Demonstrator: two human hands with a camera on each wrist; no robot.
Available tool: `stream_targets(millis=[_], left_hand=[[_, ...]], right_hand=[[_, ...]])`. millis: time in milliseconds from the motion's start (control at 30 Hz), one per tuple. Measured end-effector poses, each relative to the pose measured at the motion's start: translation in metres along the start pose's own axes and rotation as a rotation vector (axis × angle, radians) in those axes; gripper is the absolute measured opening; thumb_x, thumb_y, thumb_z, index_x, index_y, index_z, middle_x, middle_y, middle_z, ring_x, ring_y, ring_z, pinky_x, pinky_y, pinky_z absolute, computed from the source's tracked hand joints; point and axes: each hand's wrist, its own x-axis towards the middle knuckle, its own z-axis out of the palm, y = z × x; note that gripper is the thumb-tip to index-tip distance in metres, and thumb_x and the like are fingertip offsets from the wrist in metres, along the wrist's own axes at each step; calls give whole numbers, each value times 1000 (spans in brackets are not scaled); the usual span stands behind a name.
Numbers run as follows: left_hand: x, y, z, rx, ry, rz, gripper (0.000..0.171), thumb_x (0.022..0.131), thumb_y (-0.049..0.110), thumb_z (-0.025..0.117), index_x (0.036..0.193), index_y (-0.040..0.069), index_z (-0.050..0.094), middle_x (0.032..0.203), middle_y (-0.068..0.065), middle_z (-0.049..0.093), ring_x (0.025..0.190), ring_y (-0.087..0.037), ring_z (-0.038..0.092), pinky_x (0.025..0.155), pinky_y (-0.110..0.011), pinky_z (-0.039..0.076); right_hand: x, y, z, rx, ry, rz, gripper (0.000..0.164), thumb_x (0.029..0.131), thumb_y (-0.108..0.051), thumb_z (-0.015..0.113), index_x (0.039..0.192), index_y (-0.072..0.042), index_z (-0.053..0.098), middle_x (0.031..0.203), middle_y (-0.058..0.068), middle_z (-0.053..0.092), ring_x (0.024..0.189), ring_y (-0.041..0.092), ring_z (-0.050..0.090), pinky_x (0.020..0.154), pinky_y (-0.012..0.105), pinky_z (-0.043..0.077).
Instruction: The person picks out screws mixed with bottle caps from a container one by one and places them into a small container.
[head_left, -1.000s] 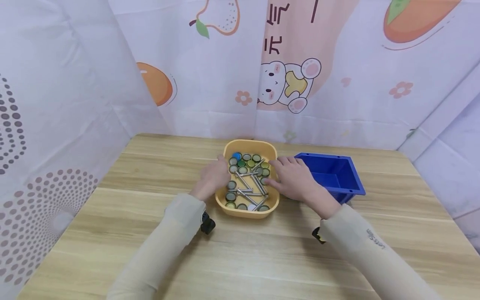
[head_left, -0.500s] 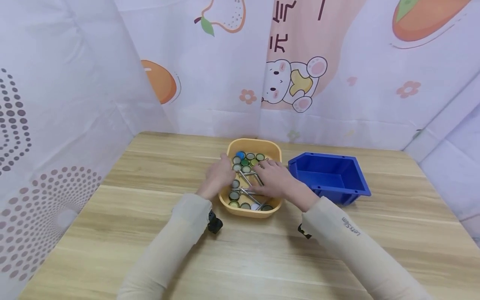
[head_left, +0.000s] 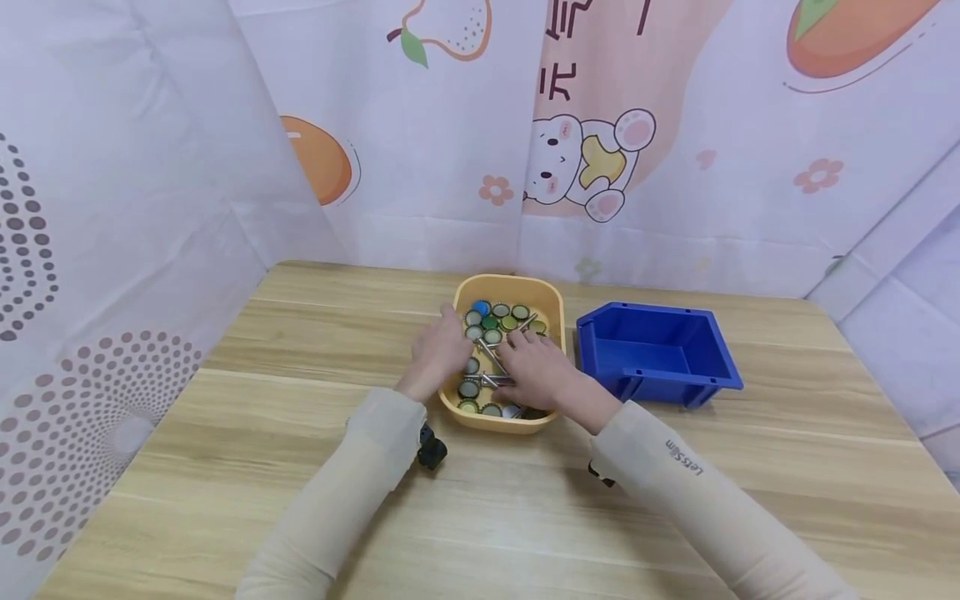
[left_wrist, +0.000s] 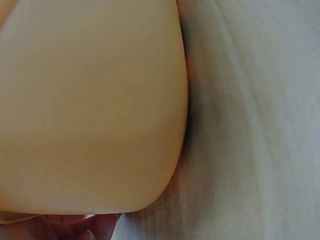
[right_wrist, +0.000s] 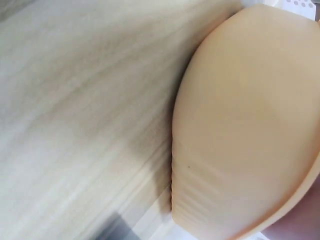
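A white curtain printed with fruit and a cartoon bear (head_left: 420, 167) hangs behind a wood-grain table (head_left: 480, 517). On the table is a yellow tray (head_left: 495, 425) holding bottle caps (head_left: 492, 336) and metal rods (head_left: 491, 357). A person's left hand (head_left: 438, 348) touches the tray's left rim; how tightly its fingers close cannot be told. The right hand (head_left: 540, 371) reaches over the tray's right side, fingers spread, thumb wide apart, above the contents. Just right of the tray stands a blue bin (head_left: 667, 388).
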Motion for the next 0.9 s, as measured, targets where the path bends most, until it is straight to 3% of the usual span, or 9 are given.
stream_targets(millis=[200, 400, 600, 900], left_hand=[[0, 0, 2, 19, 22, 9, 35, 92, 17, 57, 121, 6, 39, 82, -10, 60, 63, -23, 56, 49, -31, 41], [0, 0, 2, 37, 42, 7, 36, 91, 17, 58, 121, 6, 40, 83, -10, 60, 66, -25, 57, 51, -32, 41], [1, -1, 3, 31, 42, 5, 36, 92, 17, 57, 122, 6, 40, 84, -10, 61, 67, -25, 58, 51, -32, 41], [0, -2, 2, 29, 46, 8, 36, 92, 17, 56, 122, 6, 41, 85, -11, 61, 70, -27, 59, 55, -34, 43]], right_hand=[[2, -5, 4, 48, 18, -17, 36, 85, -32, 75, 105, -7, 58, 105, 10, 55, 98, 29, 54, 77, 42, 51], [8, -9, 4, 103, -61, 4, 14, 91, -19, 68, 97, -12, 58, 102, 7, 58, 93, 25, 60, 73, 41, 54], [16, -8, 1, 164, -156, 44, 18, 89, -22, 72, 95, -12, 58, 99, 6, 57, 87, 21, 58, 73, 38, 51], [19, -10, -3, 186, -203, 60, 24, 83, -20, 78, 89, -12, 56, 87, 2, 62, 83, 20, 60, 74, 37, 51]])
